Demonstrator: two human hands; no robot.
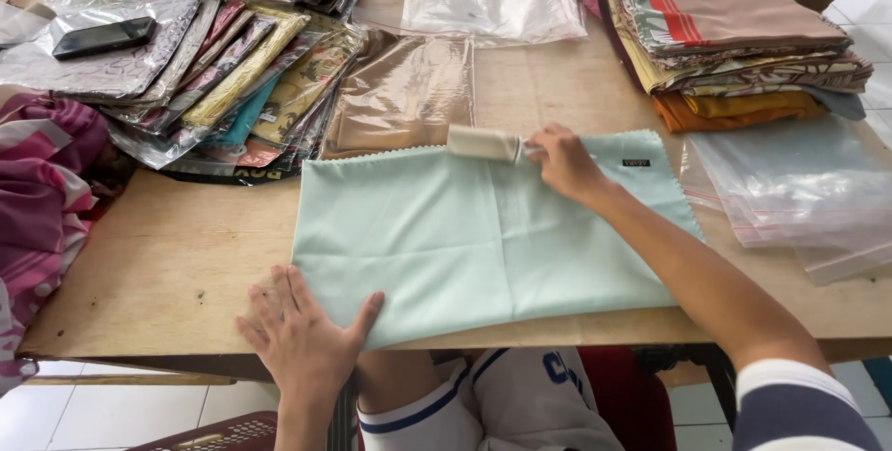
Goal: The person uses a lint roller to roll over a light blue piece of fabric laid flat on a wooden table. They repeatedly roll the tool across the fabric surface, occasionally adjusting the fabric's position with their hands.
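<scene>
A folded pale mint-green cloth lies flat on the wooden table in front of me. My right hand grips the handle of a lint roller, whose roll rests on the cloth's far edge. My left hand lies flat with spread fingers, pressing the cloth's near left corner at the table's front edge. A small dark label sits near the cloth's far right corner.
Packaged cloths in clear bags fan out at the left, a dark phone on them. Folded patterned fabrics stack at the far right. Empty clear bags lie at right, another at the back. Pink fabric at left.
</scene>
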